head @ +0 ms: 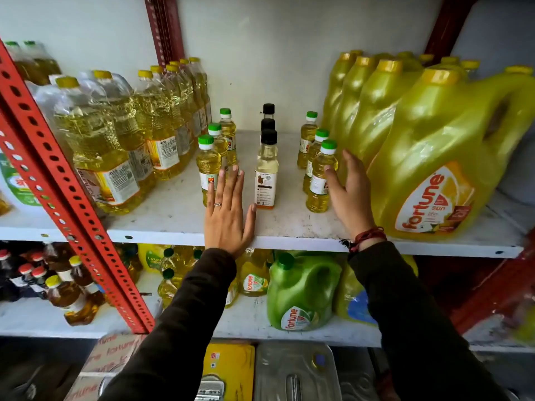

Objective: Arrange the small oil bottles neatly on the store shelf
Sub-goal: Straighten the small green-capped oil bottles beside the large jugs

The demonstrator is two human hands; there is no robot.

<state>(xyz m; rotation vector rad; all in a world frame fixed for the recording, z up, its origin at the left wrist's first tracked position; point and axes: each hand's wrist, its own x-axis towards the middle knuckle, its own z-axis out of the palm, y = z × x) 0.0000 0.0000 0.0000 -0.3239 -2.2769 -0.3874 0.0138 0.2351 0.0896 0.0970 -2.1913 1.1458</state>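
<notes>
Small oil bottles stand in three rows running front to back on the white shelf [173, 215]. A left row has green caps [208, 166], a middle row has black caps [267, 169], and a right row has green caps [320, 175]. My left hand [227, 211] lies flat and open on the shelf, its fingers in front of the left row's front bottle, its thumb near the front black-capped bottle. My right hand [348, 192] is open, fingers spread, between the right row's front bottle and a big yellow jug [434, 157]. Neither hand holds anything.
Large clear oil bottles [110, 146] line the shelf's left side, big yellow jugs the right. A red perforated upright [58, 172] slants across the left. The lower shelf holds a green jug [301, 290] and more bottles; boxes and tins sit below.
</notes>
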